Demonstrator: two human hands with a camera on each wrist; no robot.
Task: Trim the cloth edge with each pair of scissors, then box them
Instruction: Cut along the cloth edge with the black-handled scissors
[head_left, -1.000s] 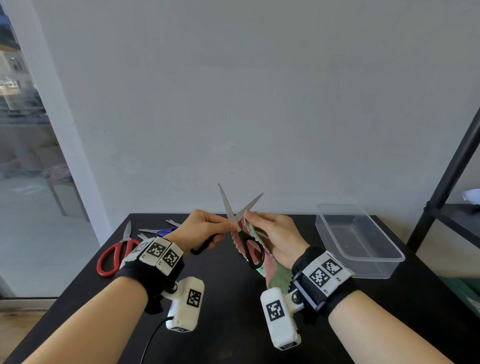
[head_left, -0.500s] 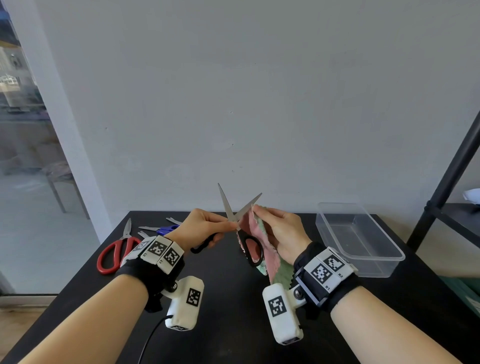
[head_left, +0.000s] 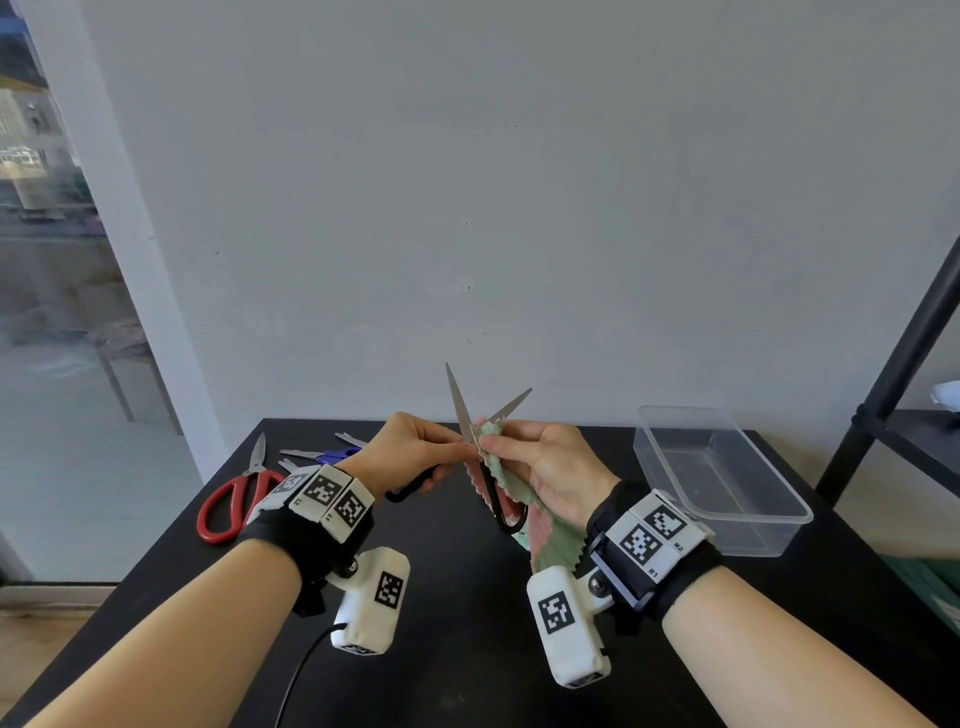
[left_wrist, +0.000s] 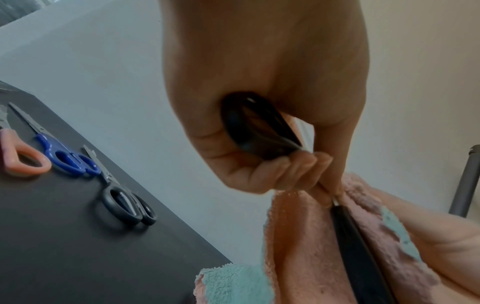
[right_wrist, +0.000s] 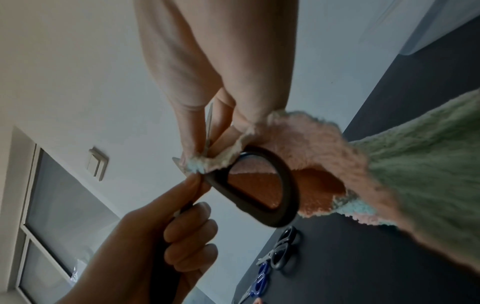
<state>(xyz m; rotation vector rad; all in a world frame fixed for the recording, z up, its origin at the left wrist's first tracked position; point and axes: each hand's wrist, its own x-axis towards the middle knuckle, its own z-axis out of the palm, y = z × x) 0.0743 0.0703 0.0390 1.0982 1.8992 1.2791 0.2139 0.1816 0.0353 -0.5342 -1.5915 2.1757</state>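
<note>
Above the black table, my left hand (head_left: 439, 451) grips one black handle loop (left_wrist: 255, 125) of the black scissors (head_left: 464, 410). Their blades point up, spread in a V. The other loop (right_wrist: 262, 186) hangs free in front of the cloth. With finger and thumb, my right hand (head_left: 492, 441) pinches the top edge of the pink and green cloth (head_left: 551, 540) in the crotch of the blades. The rest of the cloth (right_wrist: 405, 164) hangs down past my right wrist. The clear plastic box (head_left: 774, 512) stands empty at the right.
At the back left of the table (head_left: 457, 623) lie red scissors (head_left: 231, 501), blue scissors (left_wrist: 66, 159) and small black scissors (left_wrist: 126, 203). A black shelf frame (head_left: 904, 358) rises at the right. A cable (head_left: 298, 670) trails from my left wrist camera.
My right hand has lifted the cloth edge higher, up into the crotch of the open blades. The left hand and the scissors have hardly moved, and the blades remain spread.
</note>
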